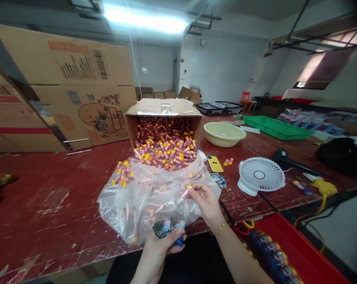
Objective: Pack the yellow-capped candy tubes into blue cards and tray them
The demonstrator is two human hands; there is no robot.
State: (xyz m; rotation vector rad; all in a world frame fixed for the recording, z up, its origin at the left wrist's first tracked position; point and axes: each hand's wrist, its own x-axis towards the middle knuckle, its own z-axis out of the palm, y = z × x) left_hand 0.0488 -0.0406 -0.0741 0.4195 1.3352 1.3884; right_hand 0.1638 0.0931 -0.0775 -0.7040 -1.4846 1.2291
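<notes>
My left hand (163, 248) is closed around a small stack of dark and blue printed packets (163, 228) close to my lap. Between the thumb and fingers of my right hand (206, 201) is a small clear-and-pink tube with a yellow cap (184, 194), held over a sheet of clear plastic (119, 213). Behind both hands, a cardboard box (163, 107) lies open toward me, filled with many similar pink tubes with yellow caps (166, 148). Several more tubes (123, 173) rest on the plastic's left side.
Right of the plastic are a yellow phone (215, 164), a white fan (259, 175) and a pale green basin (224, 134). A red tray (302, 244) with packed pieces sits low at right. Large cartons (83, 94) stand at left; a green tray (279, 127) lies farther back.
</notes>
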